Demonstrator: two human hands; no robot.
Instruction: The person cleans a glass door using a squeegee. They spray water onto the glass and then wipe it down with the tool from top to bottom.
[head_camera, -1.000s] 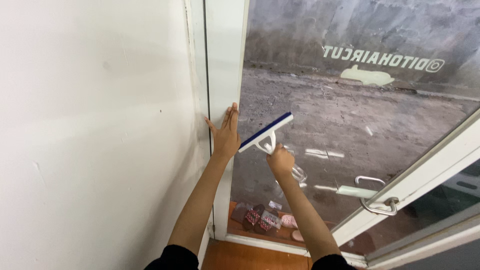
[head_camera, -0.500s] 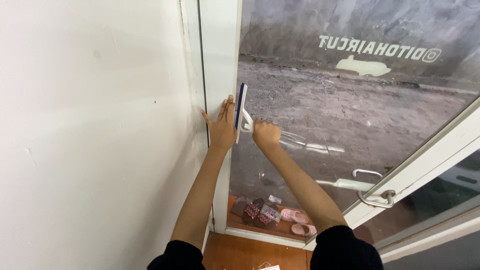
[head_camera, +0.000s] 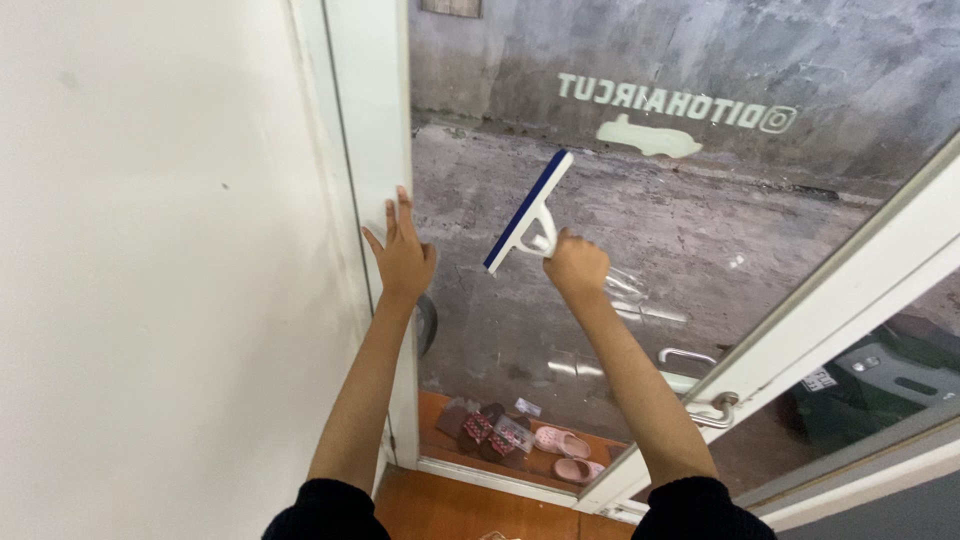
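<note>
**Squeegee tilted on the glass door pane**

The right hand (head_camera: 575, 265) is clamped around the handle of a white plastic squeegee with a blue rubber blade (head_camera: 528, 212), which lies tilted against the large glass door pane (head_camera: 700, 230), its blade end rising up and to the right. The left hand (head_camera: 400, 255) rests flat, fingers spread apart, on the white door frame (head_camera: 375, 120) just left of the squeegee. Below the squeegee, beyond the glass, pink and dark sandals (head_camera: 520, 445) sit on an orange step.
</note>
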